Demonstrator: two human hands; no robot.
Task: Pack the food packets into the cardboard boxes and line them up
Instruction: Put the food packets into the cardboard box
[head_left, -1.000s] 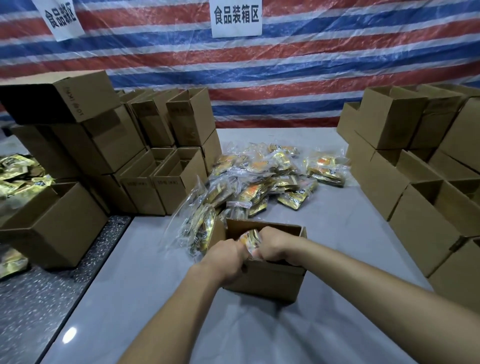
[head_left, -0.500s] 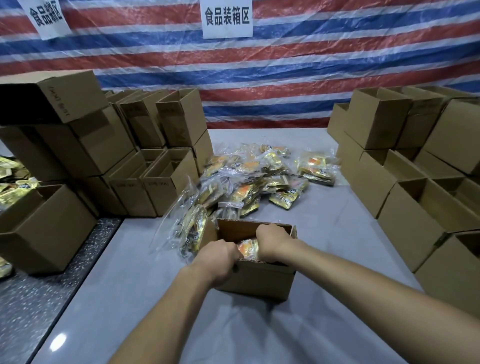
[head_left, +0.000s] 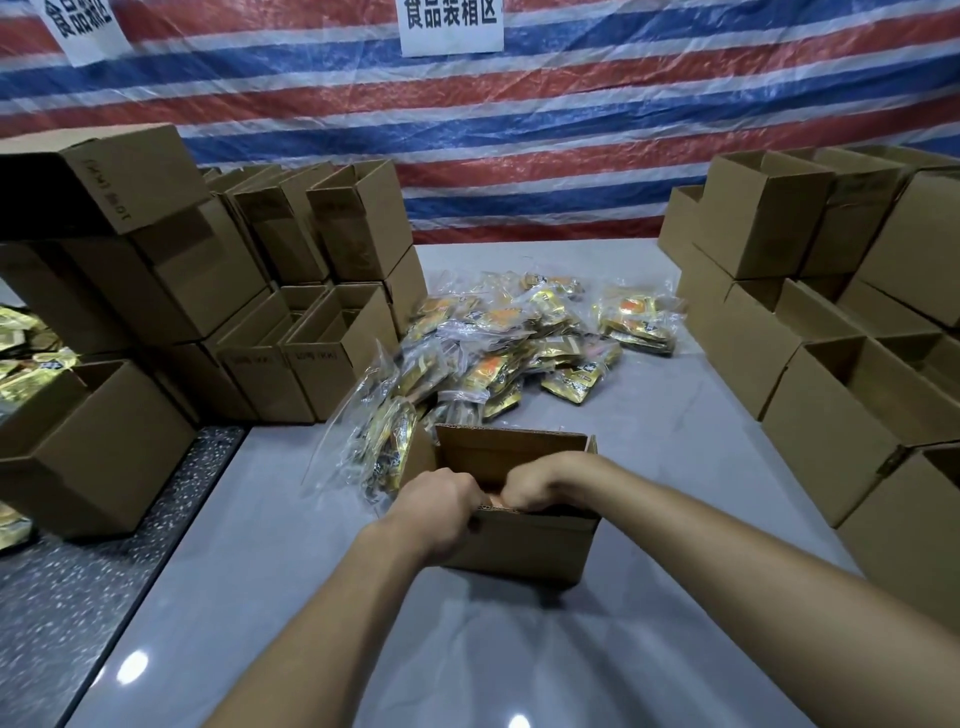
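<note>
In the head view, the open cardboard box sits on the grey table straight in front of the person, and everything else is placed from it. The left hand is at the box's near left corner and the right hand is just beside it over the near rim. Both are curled with the fingers dipping inside the box. A sliver of an orange food packet shows between them, down in the box. The fingertips are hidden by the box wall, so I cannot tell whether either hand pinches the packet, only presses on it, or hooks the rim.

Just behind the box lies the loose pile of food packets, with a clear bag of packets leaning against the box's left wall. Further to the left are stacked empty boxes. To the right, well apart, more open boxes stand in rows. Behind them all hangs a striped tarpaulin.

The packets look light, thin and floppy, and their glossy film is probably slippery. A bundle would likely fan out unless it is squeezed flat from both faces, so it seems best to hold it across the middle rather than by one sealed edge. The box looks light but fairly stiff, with thin walls that may bow. Taking it by two opposite walls, low down, should let it slide into line without tipping.
</note>
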